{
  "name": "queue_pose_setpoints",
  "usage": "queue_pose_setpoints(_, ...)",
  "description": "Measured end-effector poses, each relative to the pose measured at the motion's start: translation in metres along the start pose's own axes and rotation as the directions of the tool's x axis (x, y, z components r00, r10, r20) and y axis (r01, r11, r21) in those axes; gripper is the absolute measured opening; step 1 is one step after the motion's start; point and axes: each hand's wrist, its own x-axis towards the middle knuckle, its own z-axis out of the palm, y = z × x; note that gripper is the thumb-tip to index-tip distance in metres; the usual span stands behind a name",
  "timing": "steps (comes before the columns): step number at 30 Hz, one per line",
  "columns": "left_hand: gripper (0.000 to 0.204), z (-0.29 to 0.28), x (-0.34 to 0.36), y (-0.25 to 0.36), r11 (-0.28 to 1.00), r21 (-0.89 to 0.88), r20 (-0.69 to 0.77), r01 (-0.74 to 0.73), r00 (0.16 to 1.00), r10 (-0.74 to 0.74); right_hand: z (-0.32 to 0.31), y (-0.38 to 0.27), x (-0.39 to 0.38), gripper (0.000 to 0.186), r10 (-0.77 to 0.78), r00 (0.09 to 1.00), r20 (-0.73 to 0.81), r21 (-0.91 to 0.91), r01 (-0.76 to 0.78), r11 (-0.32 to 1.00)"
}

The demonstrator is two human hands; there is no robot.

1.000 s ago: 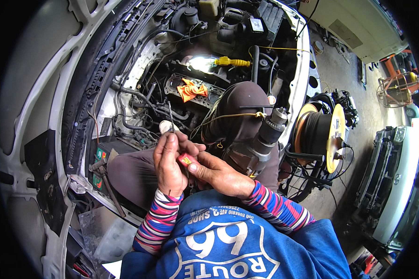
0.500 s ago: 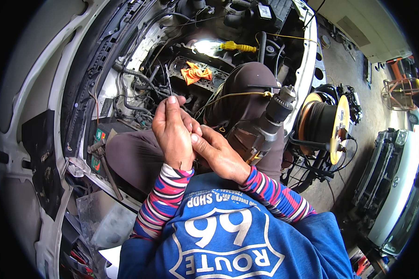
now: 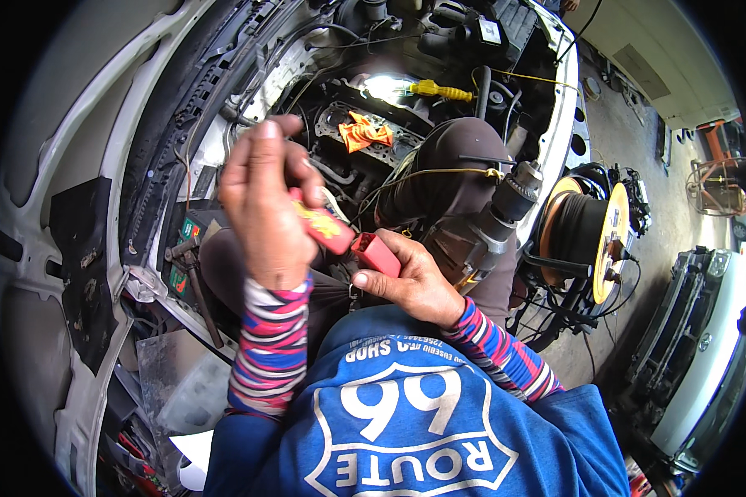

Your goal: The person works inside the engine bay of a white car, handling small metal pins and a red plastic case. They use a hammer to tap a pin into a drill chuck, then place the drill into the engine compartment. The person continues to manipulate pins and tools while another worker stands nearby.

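Note:
My left hand [image 3: 265,207], raised and partly blurred, grips a red plastic case half [image 3: 323,225] with yellow markings. A thin blur rises above its thumb and forefinger; I cannot tell whether a drill bit is pinched there. To its right, my right hand [image 3: 419,286] holds the other red case half [image 3: 377,253], hollow end toward the first. The two halves lie close together, slightly apart. An electric drill [image 3: 481,228] rests on my lap by my right leg, its chuck pointing up and away, with a yellow cord across my knee.
I sit in a car's engine bay. Ahead are an orange cloth [image 3: 365,131] on the bare engine block [image 3: 336,123] and a lit yellow work lamp [image 3: 439,89]. A hammer [image 3: 195,286] leans at left; a cable reel [image 3: 613,240] stands at right. Someone's hand shows at the top edge.
Both hands were together, the left with a thin drill bit upright between thumb and forefinger. Now they have parted, the left moving left, and the two red case halves have come into sight.

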Motion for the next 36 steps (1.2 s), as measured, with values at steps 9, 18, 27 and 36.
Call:
queue_pose_setpoints(9,0.026,-0.032,-0.031,0.025,0.897,0.434,0.112,0.083,0.983,-0.145,-0.010,0.003,0.009,0.025,-0.372,0.926,-0.061,-0.177,0.356,0.917)
queue_pose_setpoints(18,0.011,-0.053,-0.049,0.070,0.543,0.723,0.483,-0.428,0.875,0.048,-0.009,0.010,0.011,0.030,-0.371,0.927,-0.061,-0.217,0.351,0.911)
queue_pose_setpoints(27,0.017,-0.022,-0.055,0.074,0.391,0.667,0.709,-0.634,0.701,-0.071,-0.012,0.009,0.007,0.028,-0.370,0.928,-0.040,-0.271,0.346,0.898)
queue_pose_setpoints(36,0.020,-0.002,-0.053,0.066,0.085,0.724,0.665,-0.684,0.661,-0.347,-0.011,0.012,0.008,0.030,-0.357,0.934,0.018,-0.617,0.292,0.731)
